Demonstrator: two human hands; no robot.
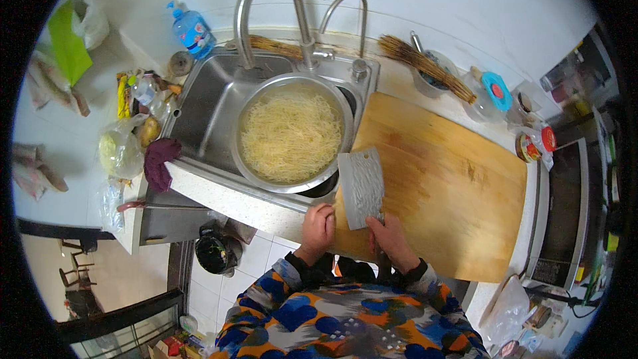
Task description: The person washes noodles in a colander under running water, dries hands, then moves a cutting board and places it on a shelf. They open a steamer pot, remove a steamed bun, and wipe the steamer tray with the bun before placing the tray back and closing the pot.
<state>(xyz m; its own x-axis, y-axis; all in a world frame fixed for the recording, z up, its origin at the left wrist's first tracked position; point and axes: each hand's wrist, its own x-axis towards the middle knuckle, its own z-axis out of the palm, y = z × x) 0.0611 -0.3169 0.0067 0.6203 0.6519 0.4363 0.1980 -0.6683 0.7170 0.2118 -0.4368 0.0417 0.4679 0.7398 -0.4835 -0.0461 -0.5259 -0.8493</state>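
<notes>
My right hand [391, 240] grips the handle of a broad cleaver [362, 189] with a rippled grey blade. The blade lies over the left edge of a large wooden cutting board [448, 179], pointing away from me. My left hand [318, 227], fingers curled, is at the board's near left corner; whether it grips the edge cannot be made out. Left of the board, a round steel basin [236, 134] rests over the double sink. Thin pale-yellow shreds [291, 134] fill it, sitting in liquid.
Over the steel sink [209, 94] arch a large faucet [240, 25] and a thinner tap [365, 20]. A straw brush [428, 67] lies across a bowl behind the board. A blue soap bottle [193, 35], bagged vegetables [117, 147] and a purple cloth [162, 162] stand left. A bin [214, 252] is below.
</notes>
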